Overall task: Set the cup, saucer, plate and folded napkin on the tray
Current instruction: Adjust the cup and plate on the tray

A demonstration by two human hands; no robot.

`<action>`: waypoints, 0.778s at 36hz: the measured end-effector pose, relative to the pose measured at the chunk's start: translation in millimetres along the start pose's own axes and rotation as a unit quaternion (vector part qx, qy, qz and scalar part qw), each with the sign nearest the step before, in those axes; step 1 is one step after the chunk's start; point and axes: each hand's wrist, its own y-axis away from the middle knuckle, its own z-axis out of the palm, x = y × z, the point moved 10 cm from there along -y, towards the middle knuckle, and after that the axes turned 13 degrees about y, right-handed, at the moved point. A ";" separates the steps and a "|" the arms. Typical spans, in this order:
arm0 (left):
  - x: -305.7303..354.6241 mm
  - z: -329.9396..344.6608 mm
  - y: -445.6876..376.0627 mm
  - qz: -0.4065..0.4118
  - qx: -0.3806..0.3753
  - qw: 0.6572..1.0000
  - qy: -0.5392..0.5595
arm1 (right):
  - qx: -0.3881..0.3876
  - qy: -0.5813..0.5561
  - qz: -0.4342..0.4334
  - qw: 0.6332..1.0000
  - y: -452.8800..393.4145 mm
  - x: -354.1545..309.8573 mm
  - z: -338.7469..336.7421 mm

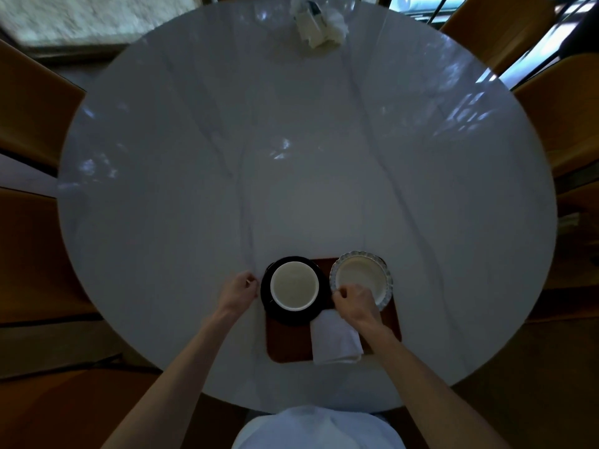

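The person has two bare arms with no sleeves on them. The left hand (241, 288) and the right hand (355, 303) wear no gloves, and no rings or watch can be seen. A light, whitish piece of clothing (319, 429) covers the body.

likely dining room: round table (194, 189), chairs (577, 118)
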 end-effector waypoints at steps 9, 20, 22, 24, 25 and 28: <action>69.5 -5.2 23.7 0.102 0.048 0.991 -0.066 | 0.064 0.043 -0.017 0.997 8.2 9.5 -46.1; 121.0 47.3 68.7 0.170 0.077 0.967 -0.173 | 0.074 0.088 -0.044 0.992 5.0 51.2 -82.7; 126.7 60.9 77.0 0.174 0.083 0.964 -0.182 | 0.071 0.094 -0.047 0.992 3.6 61.4 -89.9; 134.6 76.7 87.1 0.184 0.080 0.960 -0.195 | 0.070 0.099 -0.049 0.991 1.6 72.9 -96.9; 137.0 86.2 91.4 0.185 0.073 0.960 -0.199 | 0.066 0.104 -0.051 0.991 0.5 78.6 -99.6; 139.6 114.6 101.0 0.174 0.052 0.963 -0.200 | 0.054 0.115 -0.058 0.990 -5.0 95.5 -104.8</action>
